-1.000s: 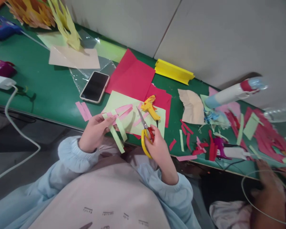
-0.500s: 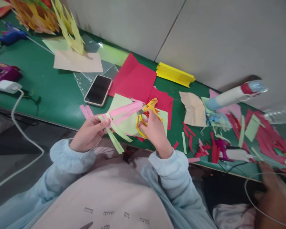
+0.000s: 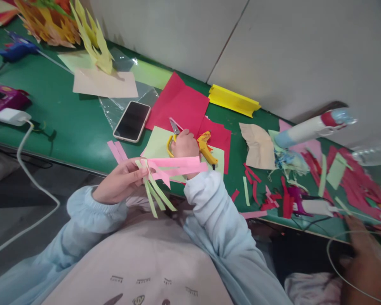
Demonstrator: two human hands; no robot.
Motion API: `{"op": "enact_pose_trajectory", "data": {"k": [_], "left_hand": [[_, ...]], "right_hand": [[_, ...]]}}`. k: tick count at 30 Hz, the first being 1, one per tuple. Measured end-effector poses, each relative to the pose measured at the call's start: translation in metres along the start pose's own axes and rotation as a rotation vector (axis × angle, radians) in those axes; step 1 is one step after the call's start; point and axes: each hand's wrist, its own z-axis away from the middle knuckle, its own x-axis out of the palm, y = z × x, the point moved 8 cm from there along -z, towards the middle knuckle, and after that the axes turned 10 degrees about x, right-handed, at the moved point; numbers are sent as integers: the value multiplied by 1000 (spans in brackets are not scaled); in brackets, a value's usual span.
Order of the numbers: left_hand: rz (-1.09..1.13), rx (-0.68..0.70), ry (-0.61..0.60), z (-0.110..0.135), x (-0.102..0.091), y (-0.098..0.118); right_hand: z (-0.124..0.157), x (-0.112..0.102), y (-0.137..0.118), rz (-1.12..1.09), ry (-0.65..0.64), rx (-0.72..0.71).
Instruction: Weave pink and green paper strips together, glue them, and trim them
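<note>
My left hand (image 3: 122, 181) pinches a bundle of pink paper strips (image 3: 180, 162) and pale green paper strips (image 3: 155, 192). The pink ends point right, while the green ones hang down toward my lap. Behind the pink strips, my right hand (image 3: 186, 144) is closed round the yellow-handled scissors (image 3: 170, 144), whose blades point up and left over the red paper (image 3: 180, 99). Its wrist is partly covered by the strips. Just right of that hand lies a yellow glue gun (image 3: 205, 148). Beneath both is a pale green sheet (image 3: 157, 142).
A phone (image 3: 132, 121) lies on the green table (image 3: 70, 114). A folded yellow piece (image 3: 233, 101) rests by the wall. Paper scraps (image 3: 254, 190), a bottle (image 3: 314, 127) and power strips (image 3: 8, 103) stand around. Another person's arm (image 3: 365, 258) is at lower right.
My right hand has moved left and away from me with the scissors, leaving the strip ends. The pink strips have swung lower and their ends are spread. The glue gun shows more fully.
</note>
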Motion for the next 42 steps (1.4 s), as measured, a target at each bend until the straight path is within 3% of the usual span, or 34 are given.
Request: {"op": "enact_pose_trajectory", "data": {"k": [7, 12, 14, 16, 18, 20, 25, 27, 33, 42], "left_hand": [[-67, -85, 133, 1, 0, -5], [-75, 3, 144, -2, 4, -2], [-67, 30, 115, -4, 7, -1], [-84, 48, 108, -5, 9, -1], [-124, 76, 111, -6, 8, 0], [-176, 119, 110, -7, 8, 1], [-342, 208, 110, -6, 11, 7], [-386, 212, 105, -5, 15, 9], [-476, 186, 101, -3, 26, 13], [-592, 2, -98, 0, 28, -8]], "right_hand": [[10, -3, -16, -37, -122, -169], [20, -23, -2, -244, -169, -288], [27, -26, 7, -512, -311, -333], [37, -24, 17, -838, -546, -307], [49, -23, 25, -1008, -730, -266], [60, -22, 32, -1037, -848, -217], [73, -30, 36, -961, -957, -206], [76, -34, 33, -917, -981, -258], [80, -38, 26, -726, -892, -449], [75, -33, 35, -809, -857, -383]]}}
